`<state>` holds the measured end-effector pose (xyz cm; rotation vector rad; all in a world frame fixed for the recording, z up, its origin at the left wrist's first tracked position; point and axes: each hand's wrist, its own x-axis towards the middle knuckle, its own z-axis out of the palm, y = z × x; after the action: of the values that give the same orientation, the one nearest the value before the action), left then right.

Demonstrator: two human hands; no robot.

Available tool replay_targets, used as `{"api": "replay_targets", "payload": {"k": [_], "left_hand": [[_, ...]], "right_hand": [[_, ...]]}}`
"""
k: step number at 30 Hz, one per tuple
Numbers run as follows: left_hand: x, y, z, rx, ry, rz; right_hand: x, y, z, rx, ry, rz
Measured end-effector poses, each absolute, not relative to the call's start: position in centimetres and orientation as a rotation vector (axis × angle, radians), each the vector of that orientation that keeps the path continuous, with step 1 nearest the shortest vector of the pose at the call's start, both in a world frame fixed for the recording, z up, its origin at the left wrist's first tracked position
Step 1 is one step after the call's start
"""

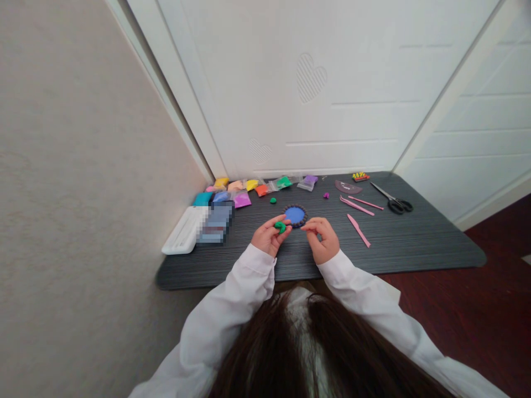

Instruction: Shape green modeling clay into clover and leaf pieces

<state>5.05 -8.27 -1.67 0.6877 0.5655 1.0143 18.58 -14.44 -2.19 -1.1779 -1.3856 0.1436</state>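
Note:
A curved piece of green modelling clay (280, 227) is held between the fingers of my left hand (265, 236). My right hand (322, 240) is just to the right, thumb and fingertips pinched together; whatever they may hold is too small to make out. Behind both hands, a flat blue clay disc (295, 215) ringed with dark brown clay balls lies on the table. Farther back sits a small green clay lump (272, 200). A little purple clay piece (326, 195) rests to the right of it.
Clay packets (243, 199) in several colours line the back left, near a white case (181, 231). Pink modelling tools (359, 230) lie on the right, beside black scissors (399, 205). A translucent scraper (348, 187) is at the back of the dark table (431, 243).

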Motion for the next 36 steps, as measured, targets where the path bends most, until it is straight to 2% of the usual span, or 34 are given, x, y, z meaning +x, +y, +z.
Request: {"api": "replay_targets", "payload": {"k": [12, 25, 36], "left_hand": [[4.4, -8.0, -1.1, 0.599, 0.531, 0.978], [5.2, -7.5, -2.0, 0.617, 0.564, 1.153], [4.0, -7.7, -1.0, 0.654, 0.532, 1.091]], "right_hand": [[18.5, -14.5, -2.2, -1.211, -1.373, 0.153], [18.6, -14.4, -2.4, -1.215, -1.360, 0.140], [18.6, -14.3, -2.5, -1.219, -1.363, 0.143]]}}
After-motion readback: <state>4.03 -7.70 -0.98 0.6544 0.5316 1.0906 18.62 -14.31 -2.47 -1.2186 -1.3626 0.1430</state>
